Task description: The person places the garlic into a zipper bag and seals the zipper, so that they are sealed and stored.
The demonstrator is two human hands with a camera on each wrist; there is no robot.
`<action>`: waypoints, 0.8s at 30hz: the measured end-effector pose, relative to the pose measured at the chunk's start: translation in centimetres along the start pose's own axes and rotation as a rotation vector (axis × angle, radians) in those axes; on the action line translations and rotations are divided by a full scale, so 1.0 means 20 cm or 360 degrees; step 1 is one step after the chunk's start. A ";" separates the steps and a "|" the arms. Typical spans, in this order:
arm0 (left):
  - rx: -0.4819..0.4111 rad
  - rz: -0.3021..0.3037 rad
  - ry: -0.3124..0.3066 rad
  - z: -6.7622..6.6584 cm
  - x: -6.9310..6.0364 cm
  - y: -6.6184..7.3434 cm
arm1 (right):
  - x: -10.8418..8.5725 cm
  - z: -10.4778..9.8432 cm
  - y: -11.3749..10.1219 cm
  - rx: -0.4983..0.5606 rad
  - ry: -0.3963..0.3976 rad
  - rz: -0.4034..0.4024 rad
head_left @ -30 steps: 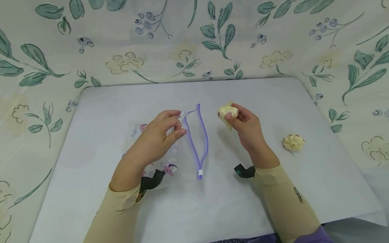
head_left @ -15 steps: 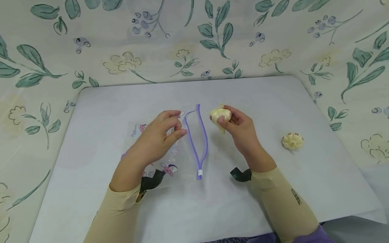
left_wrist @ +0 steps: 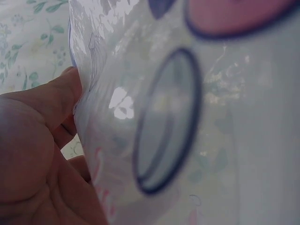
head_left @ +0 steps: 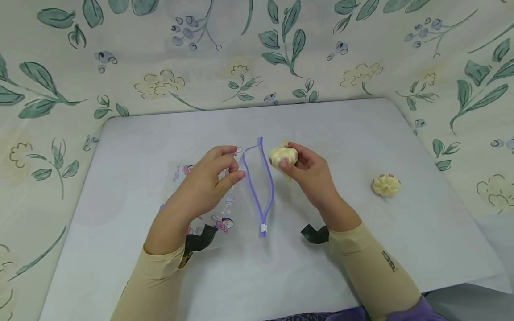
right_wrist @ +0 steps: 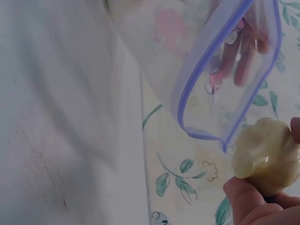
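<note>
My left hand (head_left: 205, 183) pinches the near-side film of a clear zip bag (head_left: 245, 209) between thumb and fingertips. The bag has a purple zip rim, parted into a long loop, and printed pink cartoon figures. In the left wrist view, the bag film (left_wrist: 215, 122) fills most of the picture beside the thumb. A pale yellow garlic bulb (head_left: 283, 157) is held by my right hand (head_left: 313, 178), just right of the bag's mouth. From the right wrist, the bulb (right_wrist: 266, 154) appears close to the purple rim (right_wrist: 201, 70), apart from it.
Another garlic bulb (head_left: 386, 185) lies on the white tabletop (head_left: 421, 240) at the right. A white slider (head_left: 263, 228) sits at the near end of the bag's zip. Leaf-patterned cloth (head_left: 225, 53) surrounds the table's back and sides.
My right hand has moved left and slightly nearer me with the garlic bulb, closing on the bag's mouth. The left hand keeps its hold on the bag.
</note>
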State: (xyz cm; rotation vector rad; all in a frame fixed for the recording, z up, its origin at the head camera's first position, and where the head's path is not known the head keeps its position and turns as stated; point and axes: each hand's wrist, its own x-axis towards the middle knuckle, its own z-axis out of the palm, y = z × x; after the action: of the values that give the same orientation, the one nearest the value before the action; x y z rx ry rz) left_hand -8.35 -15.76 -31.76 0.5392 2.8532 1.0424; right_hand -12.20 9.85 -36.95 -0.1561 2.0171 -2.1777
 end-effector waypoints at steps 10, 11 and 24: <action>0.0002 0.0007 0.0014 0.00 0.00 0.01 | -0.02 0.03 0.01 -0.0121 -0.0074 -0.0006; 0.0003 0.0008 0.0016 0.00 0.00 0.01 | -0.02 0.04 0.01 -0.0129 -0.0086 -0.0011; -0.0010 0.0019 0.0028 0.00 0.00 0.01 | -0.04 0.07 0.02 -0.0124 -0.0164 -0.0103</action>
State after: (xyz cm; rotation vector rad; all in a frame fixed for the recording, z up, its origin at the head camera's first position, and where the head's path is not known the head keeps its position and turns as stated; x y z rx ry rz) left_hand -8.29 -15.64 -31.66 0.5500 2.8648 1.0627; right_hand -11.11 8.56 -37.28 -0.3412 2.0673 -2.0828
